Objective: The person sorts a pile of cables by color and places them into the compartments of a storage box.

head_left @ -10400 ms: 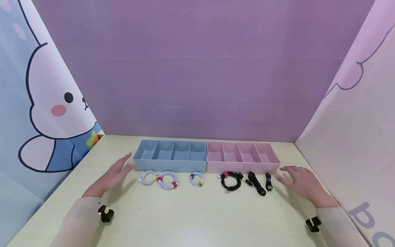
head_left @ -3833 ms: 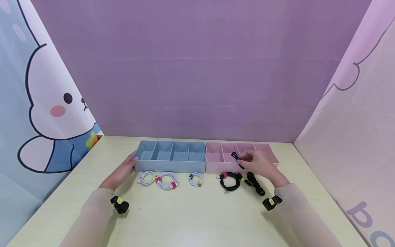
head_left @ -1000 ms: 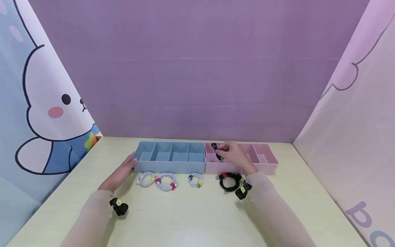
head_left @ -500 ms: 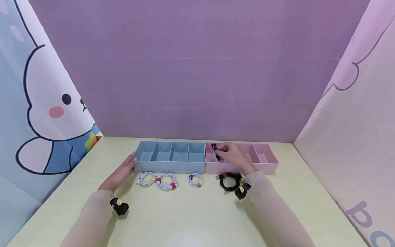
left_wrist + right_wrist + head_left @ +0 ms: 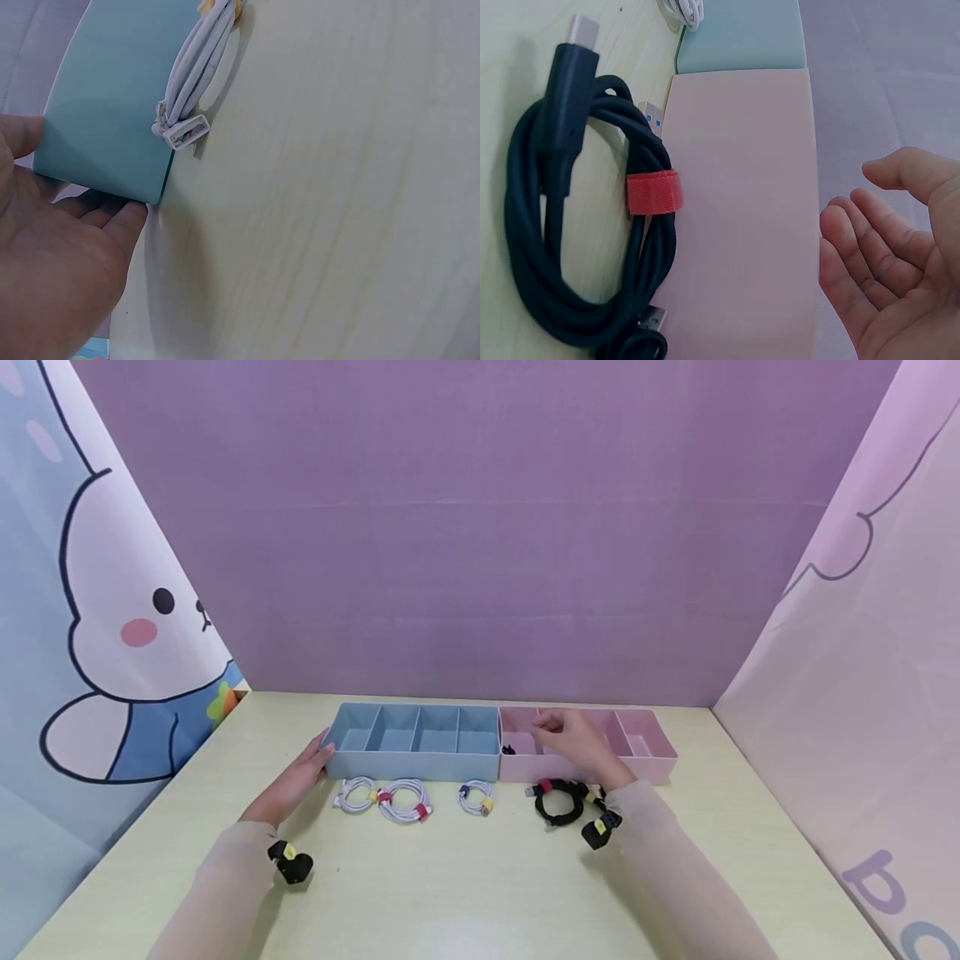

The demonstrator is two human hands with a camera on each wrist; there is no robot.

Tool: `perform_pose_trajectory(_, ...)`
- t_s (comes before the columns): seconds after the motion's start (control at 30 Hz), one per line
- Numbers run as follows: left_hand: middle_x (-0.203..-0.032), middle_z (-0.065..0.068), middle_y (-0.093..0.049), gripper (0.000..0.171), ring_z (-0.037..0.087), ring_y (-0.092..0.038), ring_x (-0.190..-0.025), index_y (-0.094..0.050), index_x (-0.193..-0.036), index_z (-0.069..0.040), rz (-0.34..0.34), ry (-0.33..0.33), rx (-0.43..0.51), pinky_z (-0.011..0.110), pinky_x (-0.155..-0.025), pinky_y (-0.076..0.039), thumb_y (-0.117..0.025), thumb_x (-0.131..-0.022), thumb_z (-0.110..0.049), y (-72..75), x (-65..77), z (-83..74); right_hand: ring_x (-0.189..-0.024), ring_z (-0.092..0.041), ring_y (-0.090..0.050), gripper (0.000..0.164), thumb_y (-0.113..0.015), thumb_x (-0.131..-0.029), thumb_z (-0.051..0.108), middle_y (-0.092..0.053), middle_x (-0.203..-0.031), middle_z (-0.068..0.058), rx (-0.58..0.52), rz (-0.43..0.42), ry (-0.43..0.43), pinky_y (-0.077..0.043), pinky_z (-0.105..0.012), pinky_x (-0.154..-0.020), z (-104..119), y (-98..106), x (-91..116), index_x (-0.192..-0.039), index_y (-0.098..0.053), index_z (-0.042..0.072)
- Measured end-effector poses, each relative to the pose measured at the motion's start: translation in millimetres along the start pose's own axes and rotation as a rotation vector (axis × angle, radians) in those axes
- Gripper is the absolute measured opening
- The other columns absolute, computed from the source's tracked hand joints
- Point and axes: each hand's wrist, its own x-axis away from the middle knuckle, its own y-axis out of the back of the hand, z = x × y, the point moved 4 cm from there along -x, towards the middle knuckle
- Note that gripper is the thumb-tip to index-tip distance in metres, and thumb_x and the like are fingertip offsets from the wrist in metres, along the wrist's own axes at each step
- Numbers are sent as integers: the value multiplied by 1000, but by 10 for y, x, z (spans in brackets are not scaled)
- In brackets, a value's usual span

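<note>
My left hand [image 5: 296,775] holds the left end of the blue divided box [image 5: 412,767], thumb near the top rim and fingers against the end wall in the left wrist view. Over the pink divided box [image 5: 536,770], my right hand [image 5: 577,743] hovers with fingers loosely bent and nothing between them. A short bundled black cable [image 5: 508,749] lies in the leftmost pink compartment, mostly hidden by the front wall. In the right wrist view a coiled black cable [image 5: 651,262] with a red strap lies before the pink box.
Three coiled white cables lie before the blue box: a small one [image 5: 352,810], a larger one with red straps [image 5: 395,816], and another [image 5: 468,810]. More black cable [image 5: 592,797] is partly hidden by my right wrist camera [image 5: 598,833]. A purple backdrop [image 5: 480,568] stands behind.
My right hand has let go of the short black cable, which has dropped into the leftmost pink compartment, and has shifted slightly right. The left hand stays on the blue box.
</note>
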Motion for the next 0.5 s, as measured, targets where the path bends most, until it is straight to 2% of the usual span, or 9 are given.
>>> perform_pose_trajectory(0.1,-166,14,13,78,46,-2,-149,16,-159,-31,5,-13,-1,72,-113,-2,-20,-101,-69,3,2,0,-98,-23,-66,23,-68,-96,15,-72,-105,-8,15,0,9,-56,-41,-87,24,31,41,-114,-72,2)
perform_pose_trajectory(0.33,-167,13,13,74,45,-3,-149,16,-159,-32,-2,-5,4,72,-112,-2,-19,-103,-65,23,-21,26,-97,-25,-65,26,-67,-97,17,-71,-108,-18,33,26,41,-56,-41,-88,60,79,92,-116,-71,-1)
perform_pose_trajectory(0.5,-166,12,13,77,45,1,-150,16,-159,-32,4,-7,3,73,-112,-1,-20,-101,-69,14,-29,34,-93,-23,-66,24,-68,-97,16,-72,-103,-14,67,23,60,-57,-38,-83,46,116,123,-113,-72,-1)
